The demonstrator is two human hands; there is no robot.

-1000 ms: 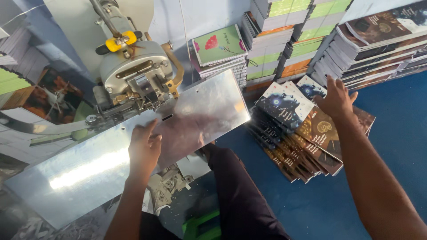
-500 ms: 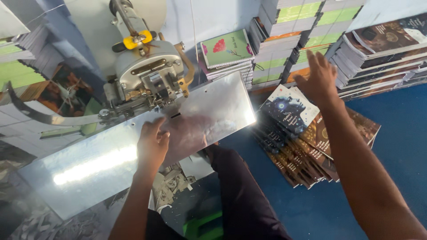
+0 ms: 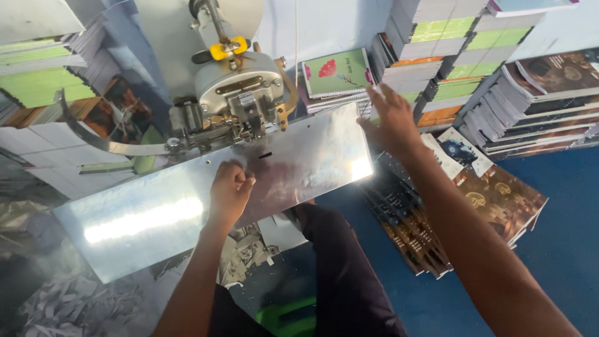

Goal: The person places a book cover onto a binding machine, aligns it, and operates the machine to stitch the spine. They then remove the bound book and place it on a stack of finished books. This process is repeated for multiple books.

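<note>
Steel plate (image 3: pixel 156 212) bears the clenched left hand (image 3: pixel 229 190); right hand (image 3: pixel 390 122), released, hovers off its edge.

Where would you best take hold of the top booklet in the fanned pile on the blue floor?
Take the top booklet by its free right corner, coming from the right and above. It lies flat with that edge overhanging the fanned pile, while its left side sits under the right hand's forearm. The left hand rests on the shiny metal plate.
</note>
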